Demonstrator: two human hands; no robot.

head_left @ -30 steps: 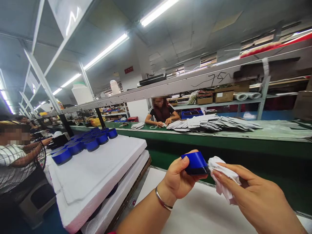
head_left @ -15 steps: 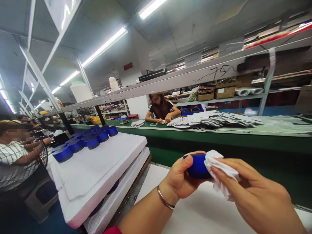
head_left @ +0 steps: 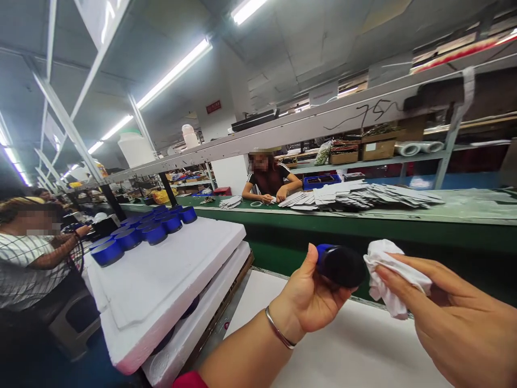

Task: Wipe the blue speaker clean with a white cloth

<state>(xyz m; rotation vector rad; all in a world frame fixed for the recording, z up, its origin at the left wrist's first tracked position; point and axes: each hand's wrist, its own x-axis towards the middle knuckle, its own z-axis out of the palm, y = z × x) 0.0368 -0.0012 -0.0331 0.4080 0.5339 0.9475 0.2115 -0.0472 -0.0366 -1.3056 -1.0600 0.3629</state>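
My left hand [head_left: 309,299] grips a small round blue speaker [head_left: 338,264], tipped so its dark end faces me. My right hand [head_left: 452,323] pinches a crumpled white cloth [head_left: 388,275] just right of the speaker, barely apart from it. A metal bangle circles my left wrist. Both hands hover over a white work surface [head_left: 343,355]. To the left, several matching blue speakers [head_left: 141,234] stand in rows on a white foam slab [head_left: 169,280].
A green conveyor belt [head_left: 363,226] runs across in front, with fanned piles of flat white card [head_left: 363,196] on it. A person sits behind it, another person sits at far left. Stacked foam slabs hold more speakers between layers. Shelves with boxes stand overhead.
My left hand turned the speaker from blue side up to dark end toward me. The cloth slid off the speaker to its right.
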